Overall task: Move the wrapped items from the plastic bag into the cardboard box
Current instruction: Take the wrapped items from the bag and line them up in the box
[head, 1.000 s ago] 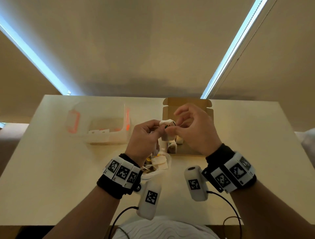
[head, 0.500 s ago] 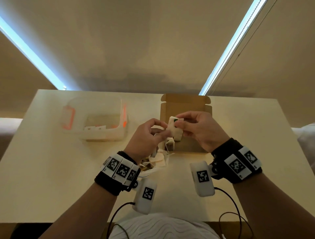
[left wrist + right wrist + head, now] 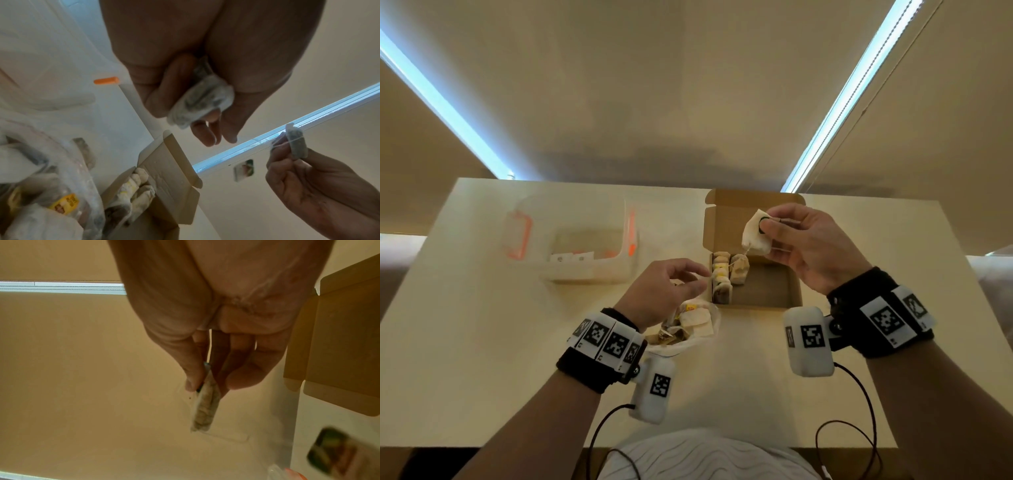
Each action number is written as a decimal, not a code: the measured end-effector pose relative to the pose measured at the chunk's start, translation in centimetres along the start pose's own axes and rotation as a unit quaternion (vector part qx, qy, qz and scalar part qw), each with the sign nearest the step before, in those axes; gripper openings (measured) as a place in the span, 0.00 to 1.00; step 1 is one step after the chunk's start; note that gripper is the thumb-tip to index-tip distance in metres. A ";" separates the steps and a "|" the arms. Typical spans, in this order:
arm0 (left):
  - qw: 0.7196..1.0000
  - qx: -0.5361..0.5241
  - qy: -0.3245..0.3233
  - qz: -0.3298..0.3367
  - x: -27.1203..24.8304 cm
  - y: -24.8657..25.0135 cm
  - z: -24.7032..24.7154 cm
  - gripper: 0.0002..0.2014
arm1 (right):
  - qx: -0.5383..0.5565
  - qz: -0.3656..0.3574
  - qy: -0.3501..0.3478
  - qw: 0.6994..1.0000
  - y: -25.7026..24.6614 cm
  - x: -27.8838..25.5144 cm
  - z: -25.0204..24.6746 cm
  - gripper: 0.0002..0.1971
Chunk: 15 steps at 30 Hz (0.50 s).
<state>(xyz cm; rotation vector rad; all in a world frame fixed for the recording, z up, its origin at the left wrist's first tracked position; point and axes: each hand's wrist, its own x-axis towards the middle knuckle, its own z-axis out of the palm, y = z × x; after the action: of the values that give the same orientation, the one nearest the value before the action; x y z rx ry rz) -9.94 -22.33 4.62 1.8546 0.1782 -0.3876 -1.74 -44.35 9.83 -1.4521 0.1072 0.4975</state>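
My right hand (image 3: 774, 228) pinches a white wrapped item (image 3: 755, 236) between thumb and fingers, above the back of the open cardboard box (image 3: 767, 291). The right wrist view shows this item (image 3: 204, 408) edge-on, hanging from the fingertips. Several wrapped items (image 3: 724, 274) stand packed along the box's left side. My left hand (image 3: 681, 275) hovers by the box's left wall, above the plastic bag (image 3: 688, 330). In the left wrist view its curled fingers hold a second wrapped item (image 3: 201, 100) against the palm; the head view hides it. More wrapped items lie in the bag (image 3: 61, 206).
A clear plastic container with orange latches (image 3: 571, 240) stands at the back left of the pale table (image 3: 465, 342). The box's lid (image 3: 736, 212) stands up at the back. Wrist camera cables (image 3: 859, 411) hang near the table's front edge.
The hands, joined on one item over the bag, have parted. My right hand has carried its item right and back over the box; my left hand has dropped back beside the box.
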 end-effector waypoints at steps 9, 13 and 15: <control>0.994 -0.085 0.052 -0.032 -1.6 -2.2 -4.9 0.12 | -0.005 -0.012 0.025 1.000 -0.4 -0.1 -1.9 0.08; 0.981 -0.190 0.046 0.010 -2.1 -0.2 -4.8 0.15 | 0.011 -0.002 -0.016 1.000 0.4 -0.3 -0.8 0.09; 0.974 -0.223 0.043 0.018 -1.9 0.9 -4.5 0.16 | 0.045 -0.001 -0.032 0.998 0.7 -0.3 -0.4 0.09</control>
<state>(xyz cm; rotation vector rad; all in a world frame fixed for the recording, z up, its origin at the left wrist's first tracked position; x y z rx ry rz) -10.66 -18.24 7.26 1.4283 0.2683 -0.2186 -2.23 -44.79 9.21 -1.3464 0.0762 0.5296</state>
